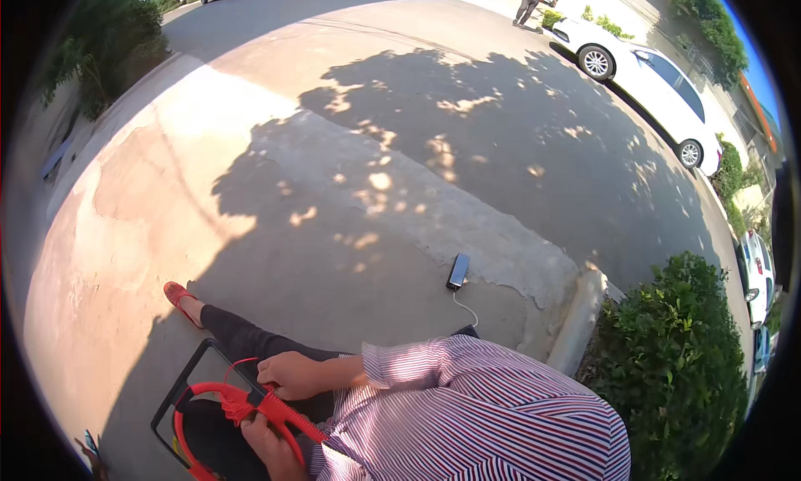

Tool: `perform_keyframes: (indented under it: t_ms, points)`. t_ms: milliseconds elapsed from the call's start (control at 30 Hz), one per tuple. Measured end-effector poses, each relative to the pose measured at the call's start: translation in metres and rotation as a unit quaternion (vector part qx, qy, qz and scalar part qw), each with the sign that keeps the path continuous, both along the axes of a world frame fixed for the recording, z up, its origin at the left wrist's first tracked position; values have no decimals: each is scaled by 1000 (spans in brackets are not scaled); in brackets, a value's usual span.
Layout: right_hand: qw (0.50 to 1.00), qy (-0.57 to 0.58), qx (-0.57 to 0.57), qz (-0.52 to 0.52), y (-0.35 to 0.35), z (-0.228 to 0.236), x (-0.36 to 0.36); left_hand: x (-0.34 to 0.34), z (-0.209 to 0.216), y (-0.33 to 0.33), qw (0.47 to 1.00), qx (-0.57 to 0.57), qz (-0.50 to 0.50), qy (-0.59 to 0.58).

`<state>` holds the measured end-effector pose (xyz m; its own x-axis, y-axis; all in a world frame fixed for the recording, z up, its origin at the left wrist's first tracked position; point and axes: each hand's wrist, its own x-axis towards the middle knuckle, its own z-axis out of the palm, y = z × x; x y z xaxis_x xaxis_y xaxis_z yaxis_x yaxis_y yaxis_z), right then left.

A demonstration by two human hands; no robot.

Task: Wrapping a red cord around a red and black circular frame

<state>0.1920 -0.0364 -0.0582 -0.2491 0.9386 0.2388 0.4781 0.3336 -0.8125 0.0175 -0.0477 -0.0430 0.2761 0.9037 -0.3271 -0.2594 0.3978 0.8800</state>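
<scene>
A thin red cord (240, 362) arcs up to my right hand (288, 375), whose fingers are closed on it. Below it my left hand (265, 442) is closed at a loose red bundle of the same cord (237, 407). Around both hands lies a red curved frame (181, 435), with a ridged red bar (302, 423) running down toward my shirt. I cannot make out what kind of tool the frame belongs to. Part of it is hidden by my left hand and sleeve. Behind it stands a black rectangular frame (179, 387) over the pavement.
A dark rectangular device (458, 271) lies on the concrete, with a white cable (467, 308) running toward me. A bush (672, 364) and a low concrete kerb (577, 322) are at my right. White cars (642, 85) stand along the street, where a person (531, 1) is walking.
</scene>
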Motion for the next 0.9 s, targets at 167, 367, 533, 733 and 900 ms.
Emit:
perform_keyframes:
  t_ms: [167,367,533,733,900]
  points:
    - [974,191,-106,51,12,9,30,-8,-2,-4,996,-34,69,-44]
    - [720,618,-189,251,-22,59,109,6,-4,5,982,-74,90,-146]
    - [694,663,-114,257,-16,79,181,8,15,-1,971,-95,120,-181]
    - [694,697,-179,26,-12,37,148,3,19,-6,973,-92,90,-190]
    - [866,345,-359,-55,-20,60,38,5,24,-11,990,-62,86,-99]
